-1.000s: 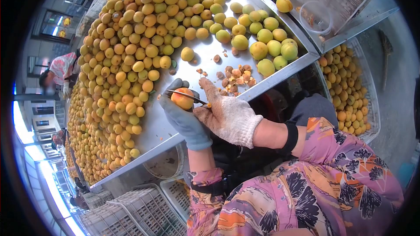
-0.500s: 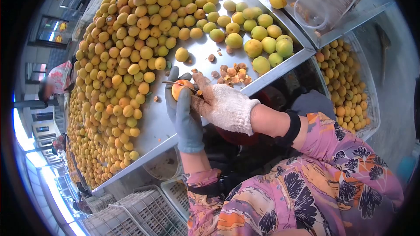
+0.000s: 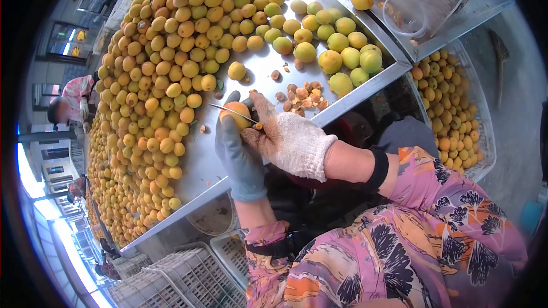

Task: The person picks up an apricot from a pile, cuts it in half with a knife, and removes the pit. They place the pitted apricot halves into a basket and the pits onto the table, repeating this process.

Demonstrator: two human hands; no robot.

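Observation:
In its grey glove, my left hand [image 3: 244, 165] is wrapped round an orange apricot [image 3: 238, 106] just over the near side of the metal table [image 3: 200, 162]. My right hand [image 3: 294, 142], in a white knitted glove stained brown at the fingers, grips a small knife [image 3: 214, 105]. Its thin blade lies across the apricot, while the handle is mostly hidden in the fingers. Just beyond my hands lies a small heap of pits and orange scraps [image 3: 302, 98]. A single apricot [image 3: 237, 71] rests on the metal near the heap.
A large mound of apricots [image 3: 165, 63] covers the table's left and back. Greener fruit [image 3: 341, 84] sits along the right rim. A crate of apricots [image 3: 454, 117] stands lower right, a clear plastic tub [image 3: 405, 16] above it. White crates [image 3: 171, 276] stand lower left; a person [image 3: 77, 100] is far left.
The apricot has turned in my left hand, and more of the blade shows across its face. Both hands have shifted slightly. The person at far left has moved.

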